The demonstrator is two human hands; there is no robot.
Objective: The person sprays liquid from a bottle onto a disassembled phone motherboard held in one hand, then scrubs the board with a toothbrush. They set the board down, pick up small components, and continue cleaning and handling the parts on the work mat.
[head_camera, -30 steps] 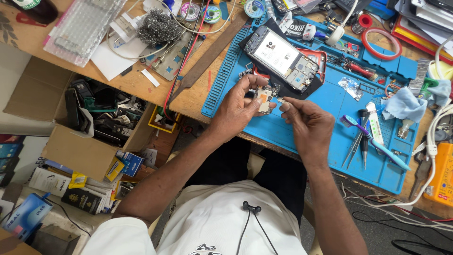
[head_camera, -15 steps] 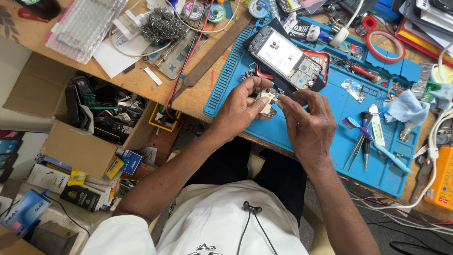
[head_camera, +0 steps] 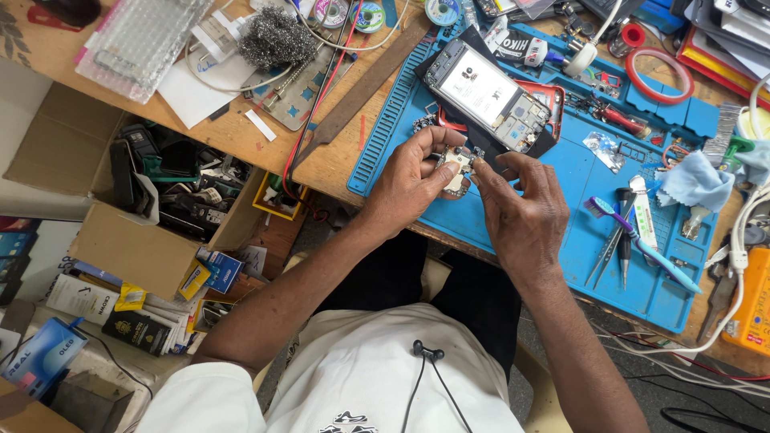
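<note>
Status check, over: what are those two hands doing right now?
Left hand and right hand both pinch a small circuit board above the blue mat. Opened phone lies just behind. Nothing in the way.

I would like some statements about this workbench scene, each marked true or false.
1. Both hands hold a small circuit board. True.
2. The left hand holds a toothbrush. False: the toothbrush lies on the blue mat, untouched.
3. An opened phone lies on the mat. True.
4. The mat is red. False: it is blue.
5. The right hand rests on the cardboard box. False: it is at the board.
</note>
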